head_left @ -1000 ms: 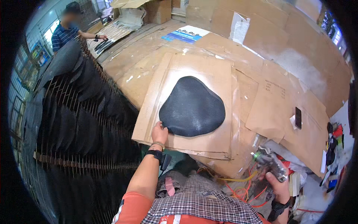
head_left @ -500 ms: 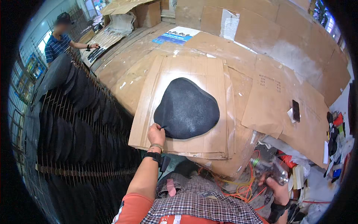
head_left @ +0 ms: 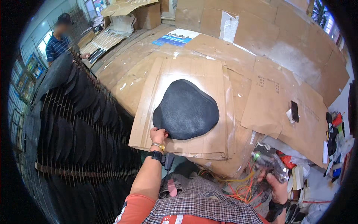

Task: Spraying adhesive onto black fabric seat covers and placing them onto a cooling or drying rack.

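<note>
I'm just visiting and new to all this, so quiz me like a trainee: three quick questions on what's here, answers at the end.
1. Which of the person's hands is at the edge of the black pad, left or right?
2. True or false: the phone lies on the pad.
3. Fill in the colour: the right hand holds a tool with a ____ end.

Key
1. Left: the left hand is at the pad's lower left edge.
2. False: it lies to the pad's right, over cardboard.
3. Green.
</note>
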`<action>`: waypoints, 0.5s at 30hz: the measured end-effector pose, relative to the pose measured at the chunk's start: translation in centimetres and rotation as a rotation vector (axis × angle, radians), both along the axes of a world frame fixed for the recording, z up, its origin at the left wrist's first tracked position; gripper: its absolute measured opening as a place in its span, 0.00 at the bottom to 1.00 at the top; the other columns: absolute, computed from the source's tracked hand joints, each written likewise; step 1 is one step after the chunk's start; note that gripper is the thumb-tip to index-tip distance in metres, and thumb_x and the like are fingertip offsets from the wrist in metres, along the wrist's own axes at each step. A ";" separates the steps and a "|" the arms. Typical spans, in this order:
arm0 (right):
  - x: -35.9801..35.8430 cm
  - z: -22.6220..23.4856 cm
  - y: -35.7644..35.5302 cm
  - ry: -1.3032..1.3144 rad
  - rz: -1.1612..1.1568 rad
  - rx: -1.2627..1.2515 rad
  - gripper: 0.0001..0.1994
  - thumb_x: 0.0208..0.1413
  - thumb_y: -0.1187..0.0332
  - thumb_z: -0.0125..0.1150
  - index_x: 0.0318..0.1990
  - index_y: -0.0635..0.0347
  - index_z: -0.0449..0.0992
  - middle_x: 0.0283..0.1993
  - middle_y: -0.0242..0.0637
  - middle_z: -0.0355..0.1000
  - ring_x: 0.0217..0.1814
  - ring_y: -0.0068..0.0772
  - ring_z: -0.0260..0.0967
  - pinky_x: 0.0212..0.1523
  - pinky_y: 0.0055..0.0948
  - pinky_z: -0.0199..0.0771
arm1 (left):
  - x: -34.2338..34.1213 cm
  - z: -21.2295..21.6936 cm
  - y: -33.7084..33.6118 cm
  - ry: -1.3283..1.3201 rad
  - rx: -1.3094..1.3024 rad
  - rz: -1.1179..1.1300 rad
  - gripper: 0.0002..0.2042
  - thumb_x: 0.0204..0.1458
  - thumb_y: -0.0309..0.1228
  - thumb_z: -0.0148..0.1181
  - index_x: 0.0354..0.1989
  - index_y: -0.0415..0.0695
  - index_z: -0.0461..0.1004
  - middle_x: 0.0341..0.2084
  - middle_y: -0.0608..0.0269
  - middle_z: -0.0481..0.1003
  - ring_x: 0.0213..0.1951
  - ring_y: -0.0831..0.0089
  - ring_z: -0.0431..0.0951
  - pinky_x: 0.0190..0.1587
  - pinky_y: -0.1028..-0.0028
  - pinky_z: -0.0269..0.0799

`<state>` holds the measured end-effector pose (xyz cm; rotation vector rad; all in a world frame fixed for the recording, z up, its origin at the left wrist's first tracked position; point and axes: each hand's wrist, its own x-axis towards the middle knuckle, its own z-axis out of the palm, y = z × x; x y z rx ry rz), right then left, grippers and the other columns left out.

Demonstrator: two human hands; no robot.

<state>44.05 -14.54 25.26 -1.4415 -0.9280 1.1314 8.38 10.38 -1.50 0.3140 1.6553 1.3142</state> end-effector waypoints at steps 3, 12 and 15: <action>-0.1 -0.5 1.1 0.031 -0.096 0.020 0.20 0.50 0.70 0.61 0.51 0.70 0.67 0.32 0.38 0.72 0.33 0.30 0.71 0.38 0.30 0.73 | -0.9 -1.2 -0.5 -0.321 0.044 0.090 0.15 0.48 0.21 0.55 0.46 0.38 0.65 0.32 0.53 0.71 0.31 0.63 0.75 0.27 0.64 0.72; 0.0 -6.6 6.1 -0.020 0.487 -0.062 0.26 0.50 0.66 0.64 0.56 0.64 0.66 0.43 0.37 0.72 0.41 0.25 0.69 0.44 0.27 0.70 | 2.3 4.4 1.0 -0.290 0.033 -0.074 0.16 0.49 0.16 0.53 0.44 0.42 0.56 0.35 0.55 0.70 0.31 0.62 0.77 0.24 0.72 0.78; -4.0 -11.5 10.6 -0.120 0.648 -0.027 0.23 0.53 0.66 0.62 0.55 0.62 0.66 0.44 0.32 0.71 0.44 0.22 0.67 0.47 0.23 0.67 | 3.7 8.7 3.1 -0.367 0.135 -0.243 0.16 0.49 0.15 0.52 0.43 0.41 0.56 0.35 0.53 0.70 0.32 0.63 0.77 0.29 0.68 0.79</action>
